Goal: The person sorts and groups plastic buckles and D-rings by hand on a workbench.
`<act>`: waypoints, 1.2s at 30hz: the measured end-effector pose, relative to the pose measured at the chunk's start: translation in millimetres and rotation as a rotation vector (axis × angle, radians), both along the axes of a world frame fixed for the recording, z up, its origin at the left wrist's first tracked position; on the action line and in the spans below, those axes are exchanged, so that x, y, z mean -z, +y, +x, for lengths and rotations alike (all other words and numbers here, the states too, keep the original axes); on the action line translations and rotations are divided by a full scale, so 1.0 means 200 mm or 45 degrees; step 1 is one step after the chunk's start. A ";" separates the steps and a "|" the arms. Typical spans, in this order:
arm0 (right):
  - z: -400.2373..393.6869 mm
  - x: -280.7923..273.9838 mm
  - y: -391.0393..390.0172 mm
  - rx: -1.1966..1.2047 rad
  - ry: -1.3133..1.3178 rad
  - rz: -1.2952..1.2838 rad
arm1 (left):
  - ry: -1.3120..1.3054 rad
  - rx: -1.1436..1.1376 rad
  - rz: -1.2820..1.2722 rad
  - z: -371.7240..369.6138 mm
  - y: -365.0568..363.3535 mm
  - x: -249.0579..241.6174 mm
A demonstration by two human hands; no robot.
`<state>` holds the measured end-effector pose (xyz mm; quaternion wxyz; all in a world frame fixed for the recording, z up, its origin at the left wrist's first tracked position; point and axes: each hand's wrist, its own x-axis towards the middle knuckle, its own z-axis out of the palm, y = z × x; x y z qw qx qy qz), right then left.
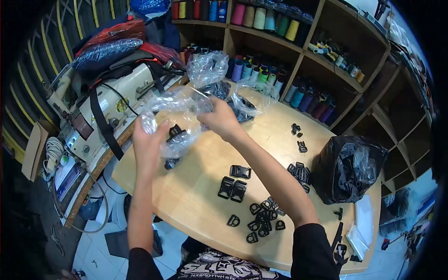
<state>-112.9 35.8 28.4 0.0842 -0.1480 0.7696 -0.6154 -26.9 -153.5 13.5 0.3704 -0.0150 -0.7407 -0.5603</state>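
Observation:
My left hand (148, 140) grips one side of a clear plastic bag (169, 103) above the left part of the table. My right hand (219, 117) is closed on the bag's other side, fingers partly hidden by plastic. Black plastic buckles (175, 132) show low in the bag, beside my left thumb. On the wood below lie three black side-release buckles (240, 171) in a small group. Nearer my body is a loose pile of black D-shaped rings (262, 217). Just behind my right hand stand other clear bags (208, 67) with dark parts in them.
A sewing machine (116, 100) stands left, bags heaped behind it. Shelves (266, 35) of thread spools rise at the back. On the right are a black plastic bag (326, 172), more buckles (299, 172) and a black strap (337, 235) near the table (196, 200) edge.

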 end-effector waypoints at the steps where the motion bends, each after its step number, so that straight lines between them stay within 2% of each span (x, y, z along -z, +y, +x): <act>1: 0.02 -0.09 -0.02 0.070 0.321 0.151 | -0.314 -0.067 0.085 -0.04 -0.10 -0.01; 2: 0.04 -0.14 -0.04 0.136 0.631 0.301 | -0.325 -0.077 0.085 -0.09 -0.20 -0.03; 4: 0.02 -0.21 -0.05 0.188 0.562 0.322 | -0.311 -0.210 -0.040 -0.19 -0.32 -0.07; 6: -0.02 -0.24 -0.06 0.253 0.538 0.352 | -0.361 -0.294 -0.035 -0.20 -0.28 -0.13; 8: -0.06 -0.18 -0.09 0.429 0.829 0.664 | -0.422 -0.363 -0.040 -0.25 -0.27 -0.17; 9: -0.08 -0.23 -0.08 0.311 0.606 0.631 | -0.422 -0.241 -0.104 -0.29 -0.29 -0.18; 10: -0.10 -0.26 -0.07 0.313 0.604 0.630 | -0.419 -0.124 -0.163 -0.32 -0.31 -0.19; 11: -0.11 -0.28 -0.06 0.195 0.435 0.463 | -0.425 -0.124 -0.165 -0.36 -0.31 -0.17; 12: -0.13 -0.28 -0.06 0.077 0.266 0.297 | -0.407 -0.297 -0.497 -0.37 -0.27 -0.17; 13: -0.15 -0.24 -0.08 0.104 0.352 0.373 | -0.369 -0.470 -0.828 -0.39 -0.24 -0.18; 14: -0.17 -0.22 -0.08 0.114 0.358 0.367 | -0.358 -0.465 -0.834 -0.38 -0.21 -0.18; 16: -0.16 -0.19 -0.06 0.055 0.171 0.587 | 0.310 -0.340 -1.026 -0.23 -0.01 -0.29; 17: -0.18 -0.16 -0.07 0.061 0.106 0.533 | 0.260 0.034 -1.097 -0.26 -0.01 -0.26; 18: -0.17 -0.15 -0.06 0.061 0.091 0.530 | 0.248 0.043 -1.099 -0.28 0.01 -0.24; 20: -0.16 -0.17 -0.07 0.197 0.305 0.736 | -0.534 0.677 -1.190 -0.41 0.08 -0.26; 21: -0.17 -0.17 -0.07 0.167 0.324 0.817 | -0.535 0.673 -1.190 -0.49 0.07 -0.26; 23: -0.18 -0.17 -0.05 0.172 0.297 0.769 | -1.291 0.819 -0.924 -0.66 0.08 -0.29; 24: -0.19 -0.15 -0.02 0.163 0.261 0.735 | -1.278 0.835 -0.936 -0.69 0.10 -0.28; 26: -0.19 -0.14 -0.01 0.135 0.352 0.844 | -1.226 0.527 -1.427 -0.78 0.08 -0.24; 27: -0.16 -0.18 0.00 0.052 0.182 0.912 | -1.105 0.530 -1.774 -0.98 -0.01 -0.08; 28: -0.14 -0.21 0.00 -0.039 0.004 0.973 | -1.097 0.543 -1.783 -0.98 0.00 -0.08; 30: -0.12 -0.26 0.02 -0.139 0.013 0.935 | -1.466 0.364 -1.961 -0.96 -0.01 -0.09; 32: -0.11 -0.27 0.01 -0.252 0.027 0.890 | -1.460 0.328 -2.083 -0.94 -0.03 -0.08; 33: -0.12 -0.26 -0.01 -0.100 0.150 0.815 | -1.211 0.426 -2.107 -0.89 -0.05 -0.12; 34: -0.13 -0.25 -0.02 0.060 0.268 0.736 | -0.957 0.527 -2.123 -0.84 -0.05 -0.18; 36: -0.16 -0.19 -0.06 0.230 0.441 0.615 | -0.819 0.972 -1.921 -0.70 -0.01 -0.37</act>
